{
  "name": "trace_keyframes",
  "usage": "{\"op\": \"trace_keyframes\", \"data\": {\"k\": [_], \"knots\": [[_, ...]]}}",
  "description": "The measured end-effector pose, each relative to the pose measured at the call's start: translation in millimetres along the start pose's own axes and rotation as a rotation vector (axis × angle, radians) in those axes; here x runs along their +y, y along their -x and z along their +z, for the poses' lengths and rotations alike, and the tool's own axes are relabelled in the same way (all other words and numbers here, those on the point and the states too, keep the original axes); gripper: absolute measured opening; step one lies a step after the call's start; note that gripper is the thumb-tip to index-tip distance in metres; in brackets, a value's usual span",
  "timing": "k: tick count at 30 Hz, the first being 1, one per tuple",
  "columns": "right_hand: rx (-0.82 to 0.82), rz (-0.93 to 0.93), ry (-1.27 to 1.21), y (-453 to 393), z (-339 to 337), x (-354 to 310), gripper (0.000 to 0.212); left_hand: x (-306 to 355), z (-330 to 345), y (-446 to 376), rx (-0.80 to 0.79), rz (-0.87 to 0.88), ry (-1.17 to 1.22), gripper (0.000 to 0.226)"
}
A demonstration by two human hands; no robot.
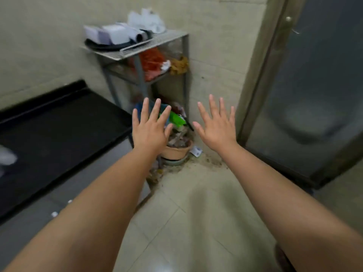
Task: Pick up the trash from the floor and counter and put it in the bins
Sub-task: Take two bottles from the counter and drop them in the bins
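Note:
My left hand (149, 128) and my right hand (217, 125) are both stretched out in front of me, palms down, fingers spread, holding nothing. Just beyond them, in the floor corner, stands a tan round bin (176, 152) heaped with scraps, a green wrapper (177, 118) on top. A small white scrap of paper (196, 151) lies on the floor right of the bin. Brown crumbs and dirt (208, 162) are scattered along the wall's foot. A blurred white object (6, 157) rests on the black counter (59, 130) at far left.
A grey metal rack (141, 50) stands in the corner above the bin, carrying white boxes, a dark pan and bags, with orange and yellow items on its middle shelf. A frosted glass door (314, 95) is on the right. Pale floor tiles (196, 222) spread below my arms.

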State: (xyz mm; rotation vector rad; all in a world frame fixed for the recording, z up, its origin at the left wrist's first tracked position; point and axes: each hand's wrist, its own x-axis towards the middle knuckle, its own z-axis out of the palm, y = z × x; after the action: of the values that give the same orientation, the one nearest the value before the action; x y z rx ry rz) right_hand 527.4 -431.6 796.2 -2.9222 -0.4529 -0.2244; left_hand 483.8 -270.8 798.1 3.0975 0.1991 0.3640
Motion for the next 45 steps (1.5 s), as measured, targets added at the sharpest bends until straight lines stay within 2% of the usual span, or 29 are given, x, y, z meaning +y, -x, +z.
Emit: {"op": "trace_keyframes", "data": {"k": [6, 11, 16, 22, 26, 31, 35, 40, 43, 45], "knots": [[-0.031, -0.392, -0.074, 17.5, 9.4, -241.4, 0.058, -216.4, -53.5, 112.9, 0.032, -0.398, -0.084, 0.055], [-0.051, -0.634, -0.127, 57.4, 22.9, -409.2, 0.058, -355.5, -83.8, 229.1, 0.004, -0.687, -0.148, 0.054], [-0.067, -0.757, -0.153, 67.9, 42.6, -522.4, 0.057, -449.5, -99.0, 300.0, -0.008, -0.906, -0.175, 0.053], [-0.117, -0.748, -0.079, 10.5, 88.1, -601.2, 0.055, -538.3, -83.2, 288.8, -0.063, -0.960, -0.152, 0.054], [-0.162, -0.697, -0.018, -58.7, 138.0, -636.7, 0.057, -605.2, -52.9, 233.4, -0.099, -0.901, -0.133, 0.054], [-0.499, -0.519, 0.038, -122.6, 206.9, -655.1, 0.067, -667.3, 0.2, 153.2, -0.274, -0.741, -0.037, 0.059], [-0.714, -0.284, -0.226, -136.7, 234.2, -657.1, 0.071, -688.9, 44.8, 104.1, -0.424, -0.565, 0.059, 0.066], [-0.683, -0.122, -0.362, -133.1, 235.9, -650.1, 0.074, -693.4, 78.5, 58.2, -0.552, -0.186, 0.110, 0.070], [-0.624, -0.010, -0.382, -116.0, 228.9, -634.4, 0.077, -688.5, 87.6, 40.2, -0.602, 0.056, 0.032, 0.065], [-0.579, 0.058, -0.382, -101.2, 221.0, -620.3, 0.076, -686.4, 89.3, 32.8, -0.610, 0.154, -0.034, 0.057]]}}
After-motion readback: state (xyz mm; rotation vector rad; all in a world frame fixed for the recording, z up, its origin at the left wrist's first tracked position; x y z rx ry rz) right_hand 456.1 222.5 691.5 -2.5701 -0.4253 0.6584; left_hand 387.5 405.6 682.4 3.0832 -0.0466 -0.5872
